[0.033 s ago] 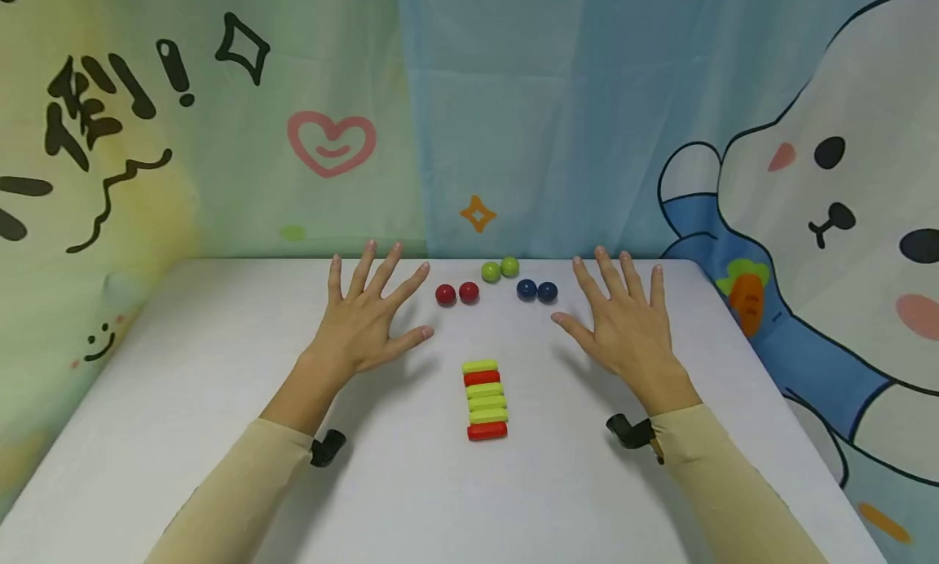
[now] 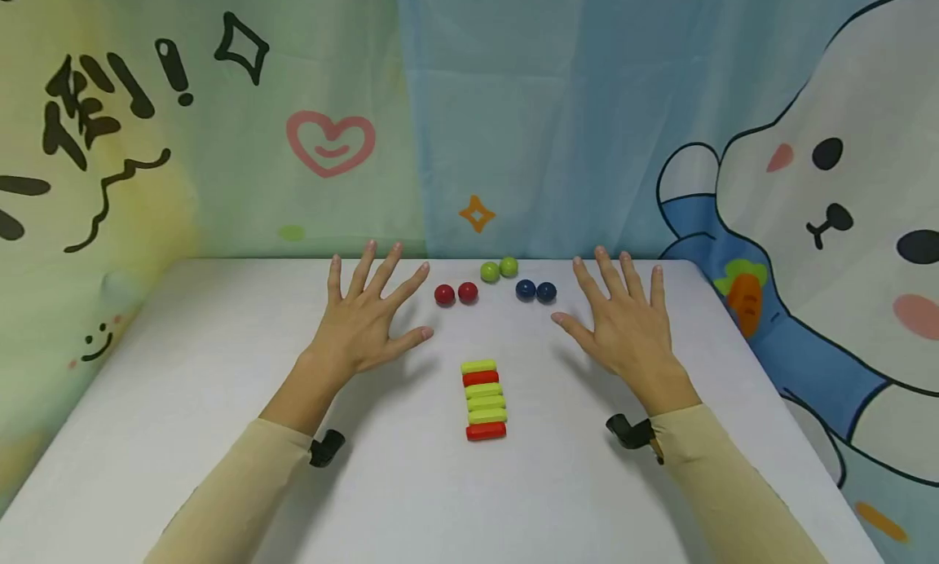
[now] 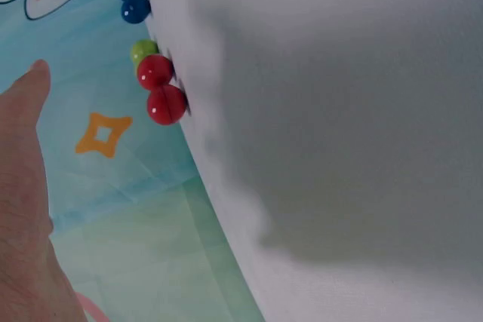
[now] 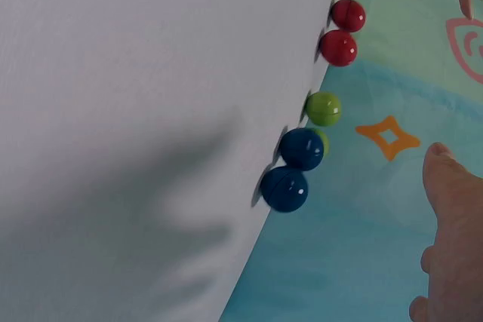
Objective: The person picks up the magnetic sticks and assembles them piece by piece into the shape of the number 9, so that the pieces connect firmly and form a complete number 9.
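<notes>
My left hand [image 2: 358, 326] is held above the white table with its fingers spread, holding nothing. On the other side, my right hand [image 2: 629, 332] is spread the same way and also holds nothing. Between them lies a column of short sticks, several lime [image 2: 484, 403] and two red [image 2: 487, 431], set side by side. Toward the back edge sit two red balls [image 2: 444, 295], nearest my left hand. Two dark blue balls [image 2: 525, 290] are nearest my right hand, and two green balls [image 2: 490, 272] stand between the pairs, slightly farther back.
The white table [image 2: 557, 482] ends at a printed curtain [image 2: 506, 124] right behind the balls. A black wrist camera [image 2: 327, 448] is strapped at the left sleeve, and another black camera [image 2: 629, 431] at the right. Shadows of the hands fall on the tabletop.
</notes>
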The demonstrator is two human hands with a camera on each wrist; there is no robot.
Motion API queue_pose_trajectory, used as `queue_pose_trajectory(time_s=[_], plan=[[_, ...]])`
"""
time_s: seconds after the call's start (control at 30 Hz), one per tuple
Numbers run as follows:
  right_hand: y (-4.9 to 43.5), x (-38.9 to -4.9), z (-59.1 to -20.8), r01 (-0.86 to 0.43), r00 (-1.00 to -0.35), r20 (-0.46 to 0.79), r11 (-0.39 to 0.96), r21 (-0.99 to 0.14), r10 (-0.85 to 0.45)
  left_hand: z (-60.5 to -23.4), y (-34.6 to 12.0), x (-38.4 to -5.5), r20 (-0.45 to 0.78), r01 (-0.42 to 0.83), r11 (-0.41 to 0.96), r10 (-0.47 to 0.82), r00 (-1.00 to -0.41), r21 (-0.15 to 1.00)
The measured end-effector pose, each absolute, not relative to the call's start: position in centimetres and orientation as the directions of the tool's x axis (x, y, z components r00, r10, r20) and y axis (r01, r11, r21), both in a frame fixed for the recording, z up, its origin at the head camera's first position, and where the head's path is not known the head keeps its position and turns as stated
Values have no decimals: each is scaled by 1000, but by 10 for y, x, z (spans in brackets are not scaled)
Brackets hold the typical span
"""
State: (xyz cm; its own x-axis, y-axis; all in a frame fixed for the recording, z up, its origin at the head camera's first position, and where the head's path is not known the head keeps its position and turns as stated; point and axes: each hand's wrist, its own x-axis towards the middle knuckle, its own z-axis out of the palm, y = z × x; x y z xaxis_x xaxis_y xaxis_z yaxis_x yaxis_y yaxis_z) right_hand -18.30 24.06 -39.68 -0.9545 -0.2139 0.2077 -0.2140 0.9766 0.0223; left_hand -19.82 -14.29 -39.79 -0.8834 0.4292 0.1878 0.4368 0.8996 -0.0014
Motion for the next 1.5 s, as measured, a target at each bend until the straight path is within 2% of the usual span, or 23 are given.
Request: queue_pose_trajectory(time_s=[0.77, 1.1, 1.5], plan=[[240, -179, -400, -214, -958, 191, 977, 20, -214, -393, -136, -198, 184, 424, 906, 417, -890, -2], [252, -175, -400, -215, -953, 212, 976, 27, -216, -399, -117, -203, 193, 471, 882, 460, -867, 11], [243, -176, -418, -280, -930, 257, 960, -31, -263, -415, -113, -195, 199, 516, 851, 491, -848, 100]])
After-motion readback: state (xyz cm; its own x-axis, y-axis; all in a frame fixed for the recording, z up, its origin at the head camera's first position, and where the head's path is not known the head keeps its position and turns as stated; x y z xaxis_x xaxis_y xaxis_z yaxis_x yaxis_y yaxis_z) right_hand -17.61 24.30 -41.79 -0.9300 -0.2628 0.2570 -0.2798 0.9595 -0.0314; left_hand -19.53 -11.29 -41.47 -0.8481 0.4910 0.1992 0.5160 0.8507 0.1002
